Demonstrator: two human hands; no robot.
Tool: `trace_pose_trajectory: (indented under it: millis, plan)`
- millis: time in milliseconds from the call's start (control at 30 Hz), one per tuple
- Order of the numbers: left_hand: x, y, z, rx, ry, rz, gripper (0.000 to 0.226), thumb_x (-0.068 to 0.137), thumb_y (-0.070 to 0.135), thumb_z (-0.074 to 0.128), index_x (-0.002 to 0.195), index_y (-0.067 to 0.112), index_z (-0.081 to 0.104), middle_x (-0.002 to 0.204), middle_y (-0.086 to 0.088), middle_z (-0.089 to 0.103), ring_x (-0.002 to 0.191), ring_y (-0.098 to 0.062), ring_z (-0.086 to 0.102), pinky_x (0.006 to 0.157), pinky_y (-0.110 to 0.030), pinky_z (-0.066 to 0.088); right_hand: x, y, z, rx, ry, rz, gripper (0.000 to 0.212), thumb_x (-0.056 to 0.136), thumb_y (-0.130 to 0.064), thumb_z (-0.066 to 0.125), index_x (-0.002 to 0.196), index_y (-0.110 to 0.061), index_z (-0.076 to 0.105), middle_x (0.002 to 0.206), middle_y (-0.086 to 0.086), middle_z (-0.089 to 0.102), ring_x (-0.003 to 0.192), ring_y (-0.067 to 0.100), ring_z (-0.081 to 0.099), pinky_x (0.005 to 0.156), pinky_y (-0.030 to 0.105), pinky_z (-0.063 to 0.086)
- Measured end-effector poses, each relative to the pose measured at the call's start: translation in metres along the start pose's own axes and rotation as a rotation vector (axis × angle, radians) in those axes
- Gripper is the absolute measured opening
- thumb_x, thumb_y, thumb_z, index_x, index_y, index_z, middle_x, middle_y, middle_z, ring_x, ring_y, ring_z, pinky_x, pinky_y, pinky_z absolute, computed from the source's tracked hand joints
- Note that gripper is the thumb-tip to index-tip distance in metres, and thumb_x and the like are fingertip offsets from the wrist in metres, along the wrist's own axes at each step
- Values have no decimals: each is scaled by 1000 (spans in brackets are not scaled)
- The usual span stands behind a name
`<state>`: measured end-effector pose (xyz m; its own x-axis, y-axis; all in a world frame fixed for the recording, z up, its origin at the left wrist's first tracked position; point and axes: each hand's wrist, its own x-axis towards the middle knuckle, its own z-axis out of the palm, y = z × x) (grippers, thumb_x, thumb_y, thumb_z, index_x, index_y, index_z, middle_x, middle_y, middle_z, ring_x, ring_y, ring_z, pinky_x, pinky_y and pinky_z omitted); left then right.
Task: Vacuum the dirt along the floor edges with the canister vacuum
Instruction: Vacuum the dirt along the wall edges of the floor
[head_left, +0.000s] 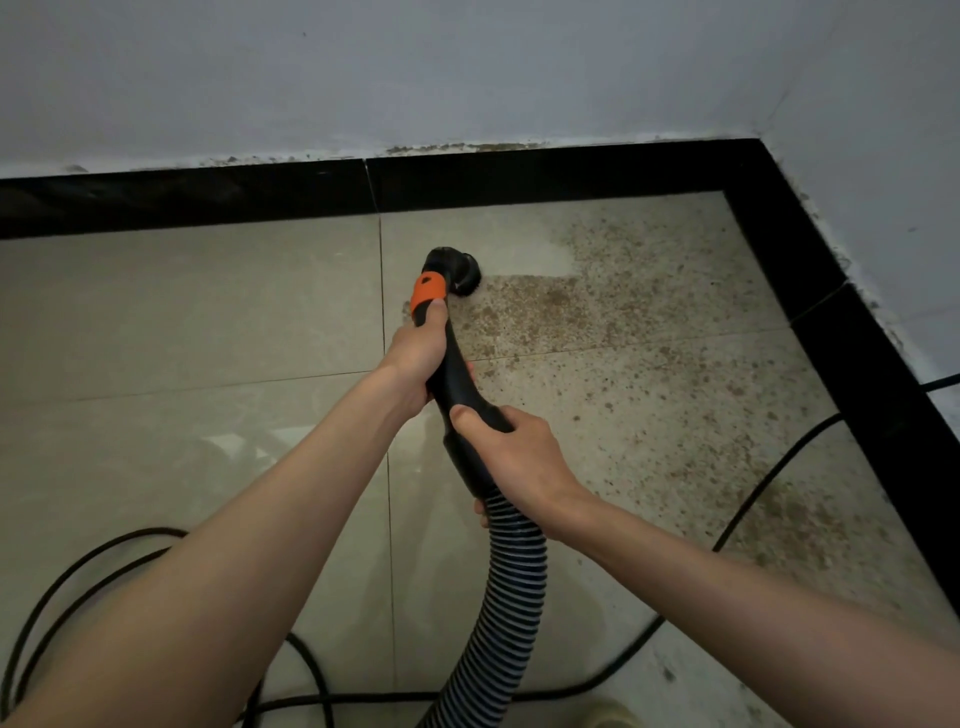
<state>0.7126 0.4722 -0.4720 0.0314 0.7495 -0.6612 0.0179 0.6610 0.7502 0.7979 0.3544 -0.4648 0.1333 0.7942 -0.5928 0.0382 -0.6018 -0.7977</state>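
A black vacuum handle (457, 374) with an orange collar (428, 293) ends in a round brush nozzle (465, 270) set on the tiled floor. My left hand (415, 358) grips the handle just below the orange collar, thumb on top. My right hand (514, 452) grips the lower end of the handle where the ribbed hose (504, 587) begins. Brown dirt (649, 364) covers the floor to the right of the nozzle, up to the corner. A clean strip runs along the back edge beside the nozzle.
A black skirting (208, 200) runs along the back wall and another black skirting (852, 353) along the right wall, meeting in a corner. A black power cable (769, 478) crosses the dirty tiles and a loop of black power cable (62, 577) lies at the lower left.
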Motion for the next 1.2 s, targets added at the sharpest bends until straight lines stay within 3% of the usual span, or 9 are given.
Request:
trace_pose_trajectory:
  millis: [200,467,600,800,900,1000,1100,1167,1200]
  plan:
    - [3,1,37,84,-99,-7,48,97,46,44,118,4,47,76,-9,55,59,-21,56,58,-32,50,2,9,-19,99,87,42,31,84,-45,64,84,-15,58,64,8,59,40,22,57,43,28,49]
    - [5,6,79,207,-202,4,42,98,45,42,109,5,46,73,-11,56,51,-20,58,43,-25,49,9,18,-41,186,201,51,32,87,-46,63,89,-14,57,63,9,60,41,23,58,44,31,50]
    - [8,4,78,223,-192,0,41,98,45,42,106,6,46,76,-11,57,52,-20,59,45,-26,51,11,19,-37,182,204,39,33,88,-47,62,87,-14,57,64,10,60,41,24,58,44,31,51]
    - [11,13,47,144,-104,-1,38,97,43,46,108,7,46,81,-11,59,51,-19,62,50,-29,53,12,4,-28,153,45,35,36,91,-47,61,92,-11,56,67,14,61,41,23,58,42,29,50]
    - [10,17,21,99,-48,-10,36,96,43,47,104,8,45,86,-11,59,65,-24,65,58,-34,56,11,-3,-17,133,-66,39,38,91,-46,61,96,-8,56,70,16,60,41,23,57,42,30,51]
    - [7,13,-8,120,32,3,42,96,46,45,112,7,44,92,-11,59,81,-27,64,60,-34,54,8,-2,-4,56,-149,28,35,90,-46,61,93,-11,54,70,15,60,41,23,57,42,30,51]
    - [-1,1,-32,98,83,-1,41,98,48,40,108,8,41,94,-10,57,96,-32,62,75,-42,55,3,4,8,1,-217,23,33,88,-47,62,92,-14,54,66,10,60,43,23,58,44,32,52]
    - [-8,-8,-43,75,119,-9,41,99,48,37,107,8,38,90,-10,56,89,-32,64,75,-42,56,-2,9,14,-30,-247,19,34,87,-48,63,89,-15,55,62,7,60,43,23,58,43,30,50]
    - [-12,-14,-47,54,132,-13,41,99,48,36,107,8,38,88,-10,56,80,-30,64,65,-38,57,-5,12,17,-51,-253,14,35,86,-49,63,88,-15,55,61,6,60,42,23,58,42,30,50]
